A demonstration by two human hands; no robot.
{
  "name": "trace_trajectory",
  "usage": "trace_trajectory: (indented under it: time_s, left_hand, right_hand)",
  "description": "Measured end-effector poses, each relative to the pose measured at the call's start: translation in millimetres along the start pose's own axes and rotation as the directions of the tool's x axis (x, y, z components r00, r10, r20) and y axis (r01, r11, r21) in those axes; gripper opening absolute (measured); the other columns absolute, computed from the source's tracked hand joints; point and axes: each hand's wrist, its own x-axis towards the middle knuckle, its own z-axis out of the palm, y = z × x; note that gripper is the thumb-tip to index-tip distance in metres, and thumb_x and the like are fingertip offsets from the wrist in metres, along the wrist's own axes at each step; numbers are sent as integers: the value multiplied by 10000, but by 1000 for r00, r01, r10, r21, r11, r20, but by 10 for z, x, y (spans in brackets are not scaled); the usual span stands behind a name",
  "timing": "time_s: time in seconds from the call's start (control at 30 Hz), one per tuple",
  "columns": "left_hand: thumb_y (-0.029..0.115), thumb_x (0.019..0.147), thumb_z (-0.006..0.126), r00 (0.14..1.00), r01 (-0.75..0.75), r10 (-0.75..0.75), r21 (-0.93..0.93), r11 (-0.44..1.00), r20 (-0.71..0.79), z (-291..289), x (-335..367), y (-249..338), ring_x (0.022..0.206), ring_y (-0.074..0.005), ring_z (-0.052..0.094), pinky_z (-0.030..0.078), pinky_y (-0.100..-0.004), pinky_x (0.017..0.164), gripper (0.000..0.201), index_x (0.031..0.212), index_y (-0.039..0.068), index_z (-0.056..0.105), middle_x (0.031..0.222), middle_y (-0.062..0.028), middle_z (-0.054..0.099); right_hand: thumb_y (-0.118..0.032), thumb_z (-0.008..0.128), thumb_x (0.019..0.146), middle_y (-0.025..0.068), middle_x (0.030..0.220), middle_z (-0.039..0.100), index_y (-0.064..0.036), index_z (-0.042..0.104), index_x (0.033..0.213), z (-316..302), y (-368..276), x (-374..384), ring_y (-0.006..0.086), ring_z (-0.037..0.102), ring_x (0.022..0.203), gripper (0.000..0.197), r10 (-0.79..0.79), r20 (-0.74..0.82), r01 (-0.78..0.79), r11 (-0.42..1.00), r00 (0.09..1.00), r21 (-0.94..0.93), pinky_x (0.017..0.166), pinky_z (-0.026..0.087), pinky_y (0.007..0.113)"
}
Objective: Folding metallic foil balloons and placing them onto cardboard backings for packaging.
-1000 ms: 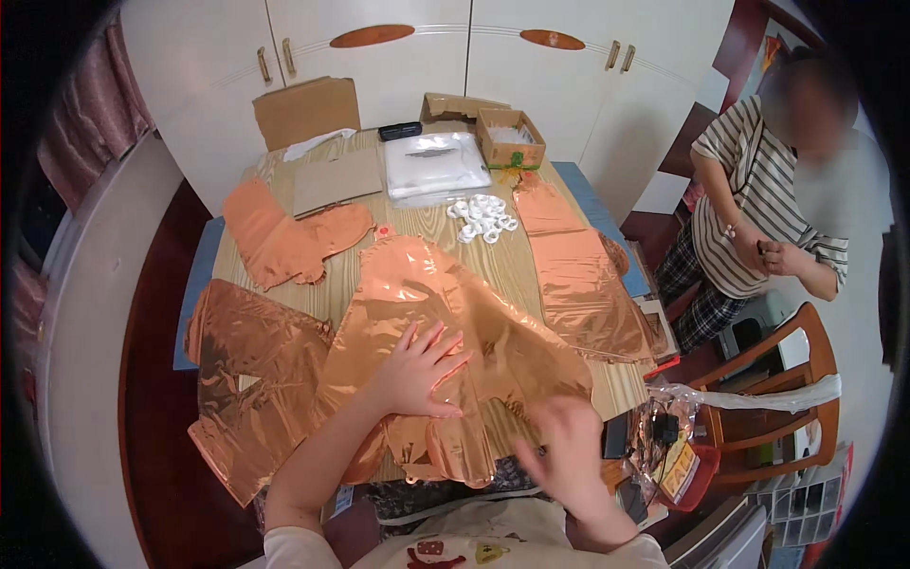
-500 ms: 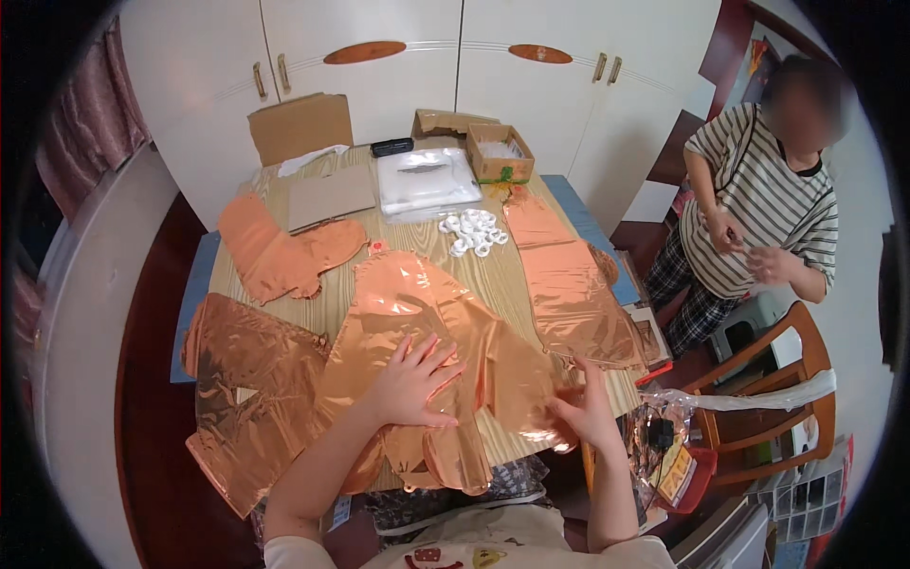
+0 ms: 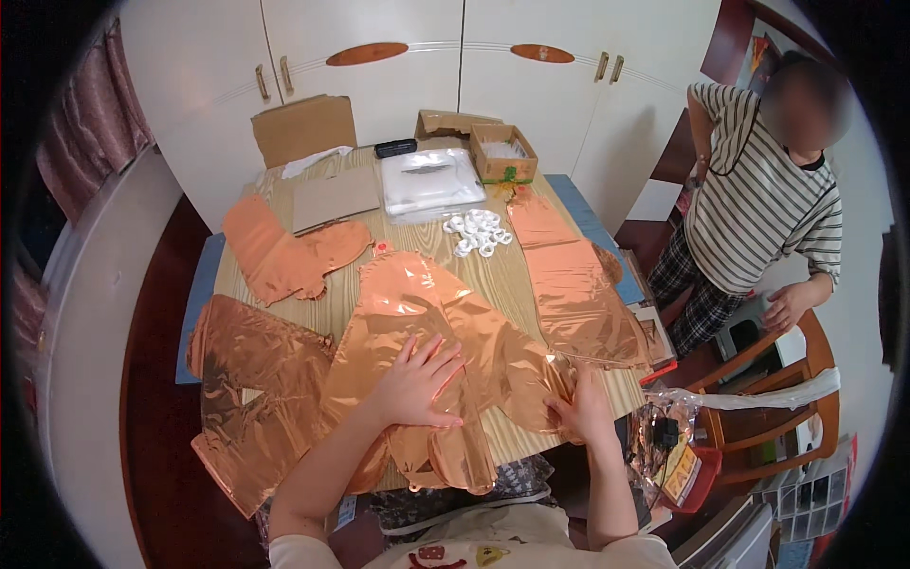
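A large, flat, uninflated copper-coloured foil balloon [image 3: 389, 327] lies across the near middle of the table. My left hand [image 3: 417, 384] rests on it palm down, fingers stretched and spread. At the balloon's right end my right hand [image 3: 585, 410] has its thumb and fingers closed on the foil edge, which is crumpled there. More flat foil balloons lie around: one at the near left [image 3: 251, 356] hanging past the table edge, one at the far left [image 3: 270, 256], and one at the right [image 3: 573, 284].
Behind the balloons are a pile of white ribbon rings [image 3: 477, 232], a stack of clear plastic bags [image 3: 431, 187], a cardboard box [image 3: 505, 169] and a black case [image 3: 395, 148]. A person in a striped shirt [image 3: 768, 218] stands at the right, by a wooden chair [image 3: 796, 379].
My right hand has closed on the balloon's right end and the foil there has shifted and bunched up. My left hand stays put. The other person's hands have come apart and lowered.
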Motion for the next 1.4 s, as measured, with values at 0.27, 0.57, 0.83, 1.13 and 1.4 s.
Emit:
trace_trajectory:
  time_s: [0.27, 0.57, 0.83, 1.13, 1.4]
  left_hand:
    - [739, 713, 635, 1000, 10, -11, -18, 1000, -13, 14, -23, -14, 1405, -373, 323, 173, -614, 1151, 973, 1378, 43, 491, 1474, -150, 426]
    - [301, 874, 527, 994, 45, -69, -244, 969, -90, 266, -62, -310, 1301, -346, 440, 255, -507, 1155, 460, 1221, 4, 579, 1307, -179, 539]
    - [208, 901, 560, 965, 196, -260, -612, 766, -16, 80, 38, -277, 1033, -337, 566, 355, -437, 1069, 226, 972, 20, 663, 965, -146, 613]
    - [104, 832, 608, 968, 99, -225, -653, 751, -112, 18, 41, -248, 822, -308, 541, 428, -408, 894, 186, 722, -21, 524, 769, -111, 535]
    - [95, 781, 610, 955, 111, -265, -669, 735, -133, 95, 16, -290, 871, -309, 560, 442, -414, 893, 109, 744, -1, 574, 808, -115, 564]
  right_hand:
    - [-118, 746, 805, 136, 781, 649, -54, 581, 1150, -320, -548, -119, 297, 655, 684, 388, -42, -51, 52, 978, 998, 200, 639, 524, 381]
    - [-86, 637, 720, 80, 799, 581, -69, 599, 972, 194, -1337, -453, 243, 626, 737, 255, -614, 12, 608, 785, 789, 119, 665, 497, 372]
    - [-106, 645, 749, 70, 849, 618, -72, 612, 973, 612, -1313, -491, 236, 649, 780, 228, -608, 88, 602, 794, 789, 88, 687, 507, 360]
    - [-83, 683, 794, 117, 1022, 652, -80, 627, 1167, 256, -730, 98, 327, 611, 987, 377, -627, 16, 611, 763, 778, 211, 871, 472, 443]
    - [-114, 687, 769, 40, 1039, 630, -136, 642, 1234, 205, -608, 136, 236, 583, 991, 467, -771, 80, 775, 629, 631, -55, 861, 429, 373]
